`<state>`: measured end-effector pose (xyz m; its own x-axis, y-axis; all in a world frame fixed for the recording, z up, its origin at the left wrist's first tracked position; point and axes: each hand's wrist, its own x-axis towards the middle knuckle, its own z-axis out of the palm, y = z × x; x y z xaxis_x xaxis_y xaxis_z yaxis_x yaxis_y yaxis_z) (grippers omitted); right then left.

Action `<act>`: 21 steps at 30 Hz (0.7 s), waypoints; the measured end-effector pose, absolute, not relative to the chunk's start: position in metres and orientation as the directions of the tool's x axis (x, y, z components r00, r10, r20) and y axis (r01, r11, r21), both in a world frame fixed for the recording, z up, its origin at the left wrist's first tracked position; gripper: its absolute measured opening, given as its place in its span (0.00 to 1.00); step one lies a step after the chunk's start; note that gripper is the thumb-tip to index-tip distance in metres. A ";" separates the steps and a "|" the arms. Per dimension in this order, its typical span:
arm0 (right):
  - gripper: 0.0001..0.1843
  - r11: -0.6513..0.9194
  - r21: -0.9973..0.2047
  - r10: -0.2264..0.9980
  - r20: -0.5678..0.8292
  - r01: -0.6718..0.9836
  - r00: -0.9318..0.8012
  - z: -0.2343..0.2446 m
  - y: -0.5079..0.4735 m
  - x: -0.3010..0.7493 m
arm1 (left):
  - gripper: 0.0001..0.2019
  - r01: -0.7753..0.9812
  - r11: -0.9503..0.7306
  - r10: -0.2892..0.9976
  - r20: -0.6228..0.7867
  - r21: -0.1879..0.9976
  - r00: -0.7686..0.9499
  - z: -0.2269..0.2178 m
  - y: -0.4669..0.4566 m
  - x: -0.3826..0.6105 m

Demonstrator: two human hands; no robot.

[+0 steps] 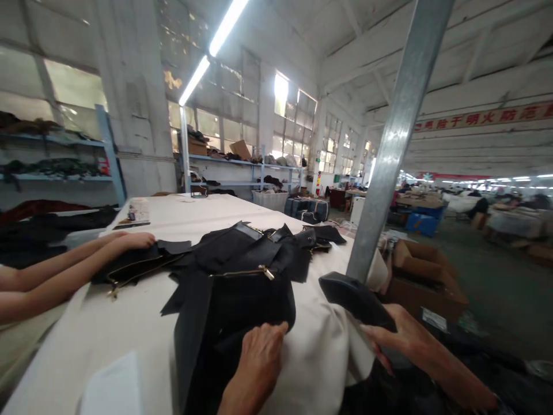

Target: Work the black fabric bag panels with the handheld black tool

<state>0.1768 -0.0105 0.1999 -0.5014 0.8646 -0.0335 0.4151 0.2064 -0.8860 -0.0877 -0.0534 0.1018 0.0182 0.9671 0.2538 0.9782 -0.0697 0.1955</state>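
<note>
In front of me a black bag (248, 305) with a gold-toned zipper lies on the cream-covered table. My left hand (259, 357) is closed at its near right edge, with the fingers curled on the black material. My right hand (397, 331), off the table's right side, is closed around a black, long, rounded object (354, 297) whose kind I cannot make out. Behind the bag lies a heap of black pieces (254, 245), some with metal fittings. A white sheet (113, 386) lies at the near left.
Another person's arms (82, 259) reach in from the left over a black zippered piece (138, 262). A metal post (395, 144) rises at the table's right edge. Cardboard boxes (425, 282) stand on the floor to the right. Shelves (233, 161) line the window wall.
</note>
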 end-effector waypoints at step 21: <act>0.12 0.086 -0.854 0.800 -0.248 0.513 -0.547 0.137 0.017 0.151 | 0.35 0.992 0.029 0.999 -0.037 0.123 -0.025 0.018 -0.062 -0.038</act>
